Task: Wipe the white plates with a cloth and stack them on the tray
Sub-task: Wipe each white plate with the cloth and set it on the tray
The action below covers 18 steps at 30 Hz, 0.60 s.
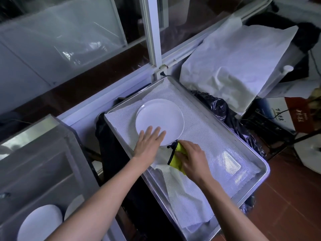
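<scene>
A white plate (160,117) lies on the white mesh liner in the far part of the metal tray (257,186). My left hand (148,142) lies flat with straight fingers on the plate's near edge. Just right of it, my right hand (192,158) grips a yellow cloth with a dark trim (176,159), held against the liner beside the plate. More white plates (40,223) stand at the bottom left, inside a steel compartment.
A white mesh liner (217,148) covers the tray, with a loose fold at the near end. Black plastic (225,112) lies under the tray. A white-covered bundle (234,66) sits behind on the right. A glass partition with a white post (152,40) runs behind.
</scene>
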### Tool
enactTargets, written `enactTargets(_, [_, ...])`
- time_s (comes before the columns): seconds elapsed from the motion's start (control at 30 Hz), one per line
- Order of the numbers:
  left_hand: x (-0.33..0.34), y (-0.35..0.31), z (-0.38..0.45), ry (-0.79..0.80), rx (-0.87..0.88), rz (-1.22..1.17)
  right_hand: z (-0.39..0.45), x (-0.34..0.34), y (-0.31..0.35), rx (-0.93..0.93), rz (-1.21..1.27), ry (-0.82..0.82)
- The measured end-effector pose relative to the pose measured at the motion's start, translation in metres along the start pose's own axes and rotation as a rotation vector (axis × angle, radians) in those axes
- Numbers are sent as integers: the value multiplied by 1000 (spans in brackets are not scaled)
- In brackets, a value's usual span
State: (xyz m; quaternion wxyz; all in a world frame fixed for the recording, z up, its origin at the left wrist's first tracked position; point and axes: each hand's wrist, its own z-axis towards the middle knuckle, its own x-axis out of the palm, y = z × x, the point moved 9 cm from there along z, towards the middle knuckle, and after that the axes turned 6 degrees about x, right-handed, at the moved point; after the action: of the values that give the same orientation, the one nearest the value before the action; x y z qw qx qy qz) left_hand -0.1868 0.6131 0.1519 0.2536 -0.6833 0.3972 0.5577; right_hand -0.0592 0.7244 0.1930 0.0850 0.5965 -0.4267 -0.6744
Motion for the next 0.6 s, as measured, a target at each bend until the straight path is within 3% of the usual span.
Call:
enactTargets(0.37, [8, 10, 17, -5, 31, 16, 13, 1, -7, 30, -17, 47])
enactTargets(0.6, [-19, 12, 1, -126, 1, -78, 12, -11, 0, 3, -16, 20])
